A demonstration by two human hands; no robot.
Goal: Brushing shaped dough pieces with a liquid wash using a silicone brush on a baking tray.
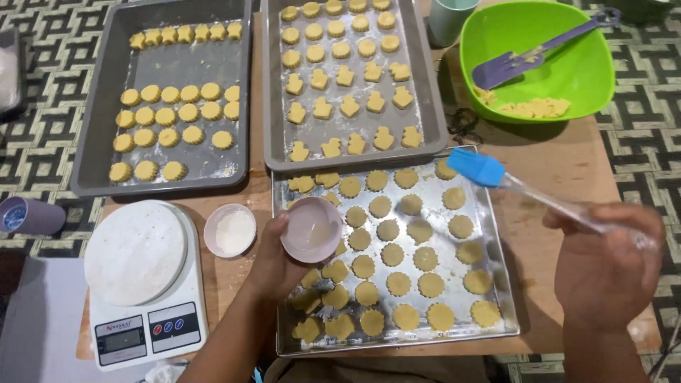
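Wooden board (560,163) carries 3 trays. Left hand (273,259) grips a small pink bowl (312,228) over the shiny tray (496,248) at 6 o'clock; right hand (606,266) is closed around a blue-tipped brush (477,167). Its cookies (397,284) look mostly unglazed.

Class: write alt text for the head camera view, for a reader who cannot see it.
A left hand holds a small pink bowl over a metal tray of round cookies, while the right hand holds a blue pastry brush. Two grey trays of cookies, a green bowl and a kitchen scale lie around.
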